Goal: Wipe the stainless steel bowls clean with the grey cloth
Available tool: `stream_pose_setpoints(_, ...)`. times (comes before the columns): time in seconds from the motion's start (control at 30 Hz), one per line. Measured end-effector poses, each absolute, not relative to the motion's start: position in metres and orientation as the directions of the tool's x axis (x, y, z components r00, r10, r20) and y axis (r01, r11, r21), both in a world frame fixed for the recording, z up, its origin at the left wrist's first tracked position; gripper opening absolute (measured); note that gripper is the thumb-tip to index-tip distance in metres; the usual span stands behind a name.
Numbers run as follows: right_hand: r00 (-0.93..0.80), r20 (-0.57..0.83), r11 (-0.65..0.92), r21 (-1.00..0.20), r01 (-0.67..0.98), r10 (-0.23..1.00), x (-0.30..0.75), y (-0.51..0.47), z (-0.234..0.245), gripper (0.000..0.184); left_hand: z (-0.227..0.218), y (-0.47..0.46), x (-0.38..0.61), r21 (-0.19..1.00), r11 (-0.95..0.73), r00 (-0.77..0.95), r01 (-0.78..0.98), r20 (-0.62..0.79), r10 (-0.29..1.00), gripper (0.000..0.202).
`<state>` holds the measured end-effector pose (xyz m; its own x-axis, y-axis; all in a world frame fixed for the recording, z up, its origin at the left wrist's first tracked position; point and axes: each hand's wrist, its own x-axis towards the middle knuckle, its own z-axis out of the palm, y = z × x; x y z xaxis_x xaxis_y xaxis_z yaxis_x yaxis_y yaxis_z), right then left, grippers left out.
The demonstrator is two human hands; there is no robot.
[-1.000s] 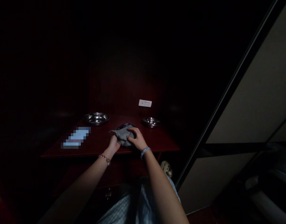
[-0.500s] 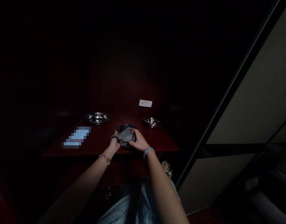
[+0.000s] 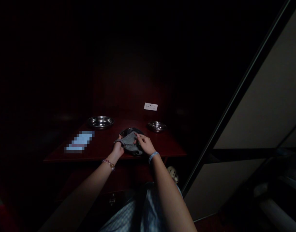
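Note:
A shiny metal bowl (image 3: 125, 131) is near the front edge of the dark red desk, mostly hidden under a grey cloth (image 3: 130, 140). My left hand (image 3: 117, 149) grips the bowl's left rim, with a corner of the cloth by its thumb. From the right, my right hand (image 3: 146, 144) pinches the cloth, its fingers bent over the bowl. Part of the cloth hangs over the bowl's near side.
A wide metal dish (image 3: 100, 122) stands at the back left of the desk (image 3: 106, 154). Smaller metal bowls (image 3: 157, 126), seemingly stacked, are at the back right. A pixelated bright rectangle (image 3: 79, 140) lies on the left. A white socket plate (image 3: 151, 106) is on the wall behind.
My right hand has shifted slightly right, its fingers drawn closer together. The cloth has bunched and now drapes lower over the bowl's near side. My left hand stays in place.

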<state>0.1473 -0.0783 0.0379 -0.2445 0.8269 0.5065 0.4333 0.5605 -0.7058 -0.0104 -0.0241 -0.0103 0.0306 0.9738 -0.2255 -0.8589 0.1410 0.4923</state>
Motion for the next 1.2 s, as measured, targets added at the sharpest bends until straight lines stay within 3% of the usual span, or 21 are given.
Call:
stream_pose_setpoints(0.13, -0.190, 0.598, 0.600, -0.623, 0.502, 0.779, 0.150, -0.069, 0.028, 0.024, -0.007, -0.025, -0.009, 0.528, 0.150, -0.005, -0.836, -0.280, 0.960, 0.037)
stream_pose_setpoints(0.3, -0.102, 0.616, 0.503, -0.523, 0.689, 0.781, 0.157, -0.067, 0.023, 0.046, -0.007, -0.027, -0.008, 0.530, 0.132, -0.021, -0.838, -0.272, 0.962, 0.036)
stream_pose_setpoints(0.43, -0.081, 0.586, 0.418, -0.469, 0.778, 0.807, 0.160, -0.068, 0.022, 0.045, -0.010, -0.027, -0.009, 0.507, 0.088, -0.036, -0.858, -0.230, 0.972, 0.032)
stream_pose_setpoints(0.97, -0.066, 0.534, 0.365, -0.476, 0.800, 0.843, 0.161, -0.064, 0.016, 0.055, -0.014, -0.026, -0.009, 0.473, 0.057, -0.059, -0.879, -0.227, 0.972, 0.027)
stream_pose_setpoints(1.2, -0.118, 0.577, 0.387, -0.370, 0.845, 0.808, 0.154, -0.076, 0.030, 0.045, -0.004, -0.032, -0.008, 0.454, 0.037, -0.090, -0.890, -0.254, 0.963, 0.025)
